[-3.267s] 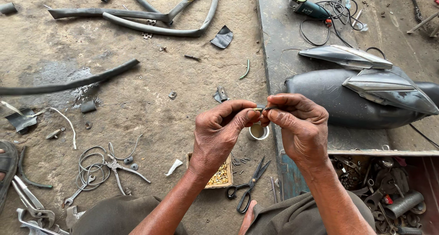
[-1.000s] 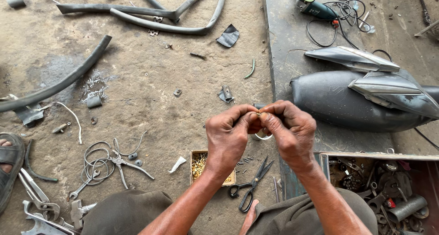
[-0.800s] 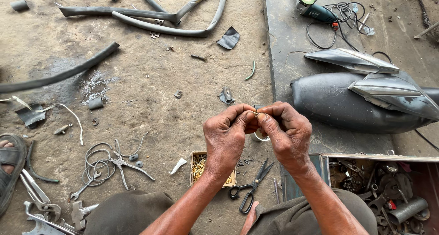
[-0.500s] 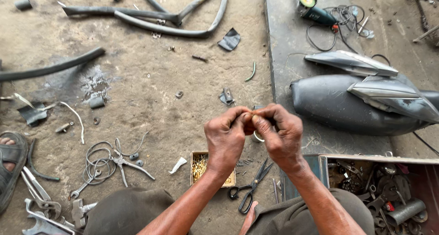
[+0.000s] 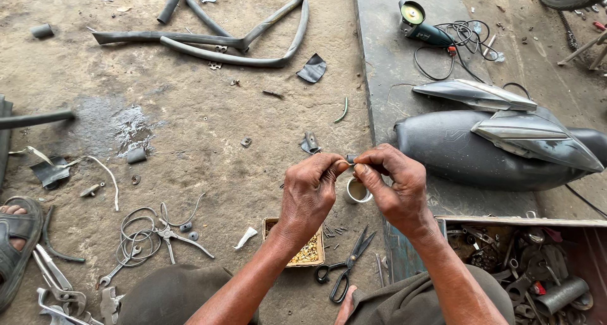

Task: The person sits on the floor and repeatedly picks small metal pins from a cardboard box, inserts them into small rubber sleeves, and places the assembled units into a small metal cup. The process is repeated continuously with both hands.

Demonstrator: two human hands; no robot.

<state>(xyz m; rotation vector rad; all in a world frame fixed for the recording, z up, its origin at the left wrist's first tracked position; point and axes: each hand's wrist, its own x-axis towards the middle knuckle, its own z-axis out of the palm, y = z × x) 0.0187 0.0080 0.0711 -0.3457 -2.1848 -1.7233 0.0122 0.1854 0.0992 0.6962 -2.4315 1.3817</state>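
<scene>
My left hand and my right hand meet in front of me, fingertips pinched together on a small dark piece held between them. The piece is mostly hidden by my fingers. Just below the hands a small white cup stands on the ground. Under my left wrist sits a small open box of brass-coloured bits, and black-handled scissors lie beside it with several loose nails.
A dark grey vehicle body panel lies to the right on a concrete slab, with an angle grinder and its cable behind. Rubber tube strips lie at the back. Pliers and wire lie left. A crate of metal parts stands at right.
My hands stay pinched on the small piece, the fingers shifting slightly as they work it. The view has drifted a little; nothing on the ground has moved.
</scene>
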